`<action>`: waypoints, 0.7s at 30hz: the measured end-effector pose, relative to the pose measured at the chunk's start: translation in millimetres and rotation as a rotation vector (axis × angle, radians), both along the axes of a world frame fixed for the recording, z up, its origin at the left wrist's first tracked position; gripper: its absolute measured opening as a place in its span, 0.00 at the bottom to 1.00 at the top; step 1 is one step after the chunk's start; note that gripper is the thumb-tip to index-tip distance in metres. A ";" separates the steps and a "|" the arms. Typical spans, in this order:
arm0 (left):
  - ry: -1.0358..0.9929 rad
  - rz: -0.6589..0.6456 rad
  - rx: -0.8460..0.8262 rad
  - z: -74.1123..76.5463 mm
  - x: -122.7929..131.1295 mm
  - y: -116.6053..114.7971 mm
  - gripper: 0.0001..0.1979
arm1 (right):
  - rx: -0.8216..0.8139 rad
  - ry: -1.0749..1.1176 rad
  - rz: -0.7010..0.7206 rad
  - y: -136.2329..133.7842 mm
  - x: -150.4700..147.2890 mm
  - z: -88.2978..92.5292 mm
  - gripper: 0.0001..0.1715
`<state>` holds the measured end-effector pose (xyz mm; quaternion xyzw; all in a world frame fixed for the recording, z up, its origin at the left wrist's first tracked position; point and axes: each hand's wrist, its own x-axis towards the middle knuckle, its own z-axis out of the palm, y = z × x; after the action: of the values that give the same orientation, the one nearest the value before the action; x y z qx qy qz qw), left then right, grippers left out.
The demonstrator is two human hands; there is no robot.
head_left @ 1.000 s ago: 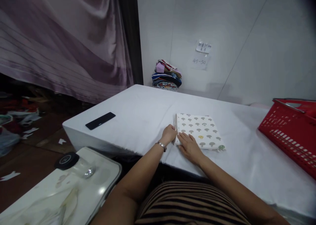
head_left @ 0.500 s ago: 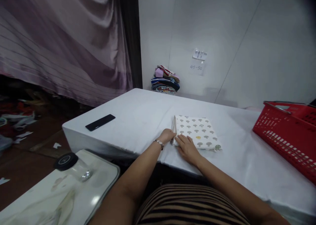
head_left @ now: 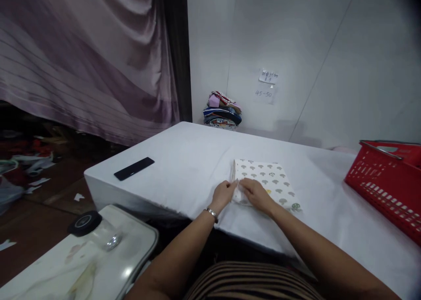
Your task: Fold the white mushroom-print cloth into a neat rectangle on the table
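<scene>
A folded white cloth printed with grey mushrooms, plus a yellow and a green one, lies on the white-covered table. My left hand, with a bracelet at the wrist, pinches the cloth's left edge near its front corner. Close beside it, my right hand lies over the front left part of the cloth, its fingertips pinched on the same edge. The fingertips of both hands nearly meet. The cloth's front left corner is partly hidden by my right hand.
A black phone lies at the table's left. The red basket stands at the right. Folded clothes are stacked by the wall behind. At lower left, a clear jar with a black lid lies on a smaller white surface.
My right hand's fingers have drawn together at the cloth's left edge, and its front left part looks slightly lifted. The whole view has shifted a little.
</scene>
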<state>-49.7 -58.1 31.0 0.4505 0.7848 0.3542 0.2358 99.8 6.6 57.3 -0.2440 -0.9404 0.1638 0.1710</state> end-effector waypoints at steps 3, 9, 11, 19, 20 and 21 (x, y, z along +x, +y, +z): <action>0.055 0.018 0.019 0.0 7.1 -10.6 0.20 | 0.036 -0.020 -0.134 40.2 -22.1 8.4 0.24; 0.122 0.021 0.012 -4.5 13.0 -15.9 0.16 | 0.031 -0.204 -0.330 109.2 -73.1 10.5 0.25; 0.137 0.012 0.026 -6.0 13.6 -16.4 0.16 | 0.011 -0.241 -0.338 122.3 -83.5 9.2 0.25; 0.135 -0.039 -0.003 -4.3 13.2 -17.6 0.15 | 0.014 -0.238 -0.334 142.1 -95.7 -8.7 0.17; 0.136 -0.051 -0.008 -4.5 12.7 -17.4 0.15 | 0.018 -0.230 -0.342 143.5 -96.5 -10.9 0.17; 0.137 -0.062 -0.013 -4.8 12.2 -17.2 0.15 | 0.021 -0.223 -0.349 144.8 -97.2 -13.0 0.17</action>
<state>-37.5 -75.2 26.2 0.4965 0.7870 0.3099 0.1953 2.6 151.4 44.3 -0.4180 -0.8986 0.0941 0.0943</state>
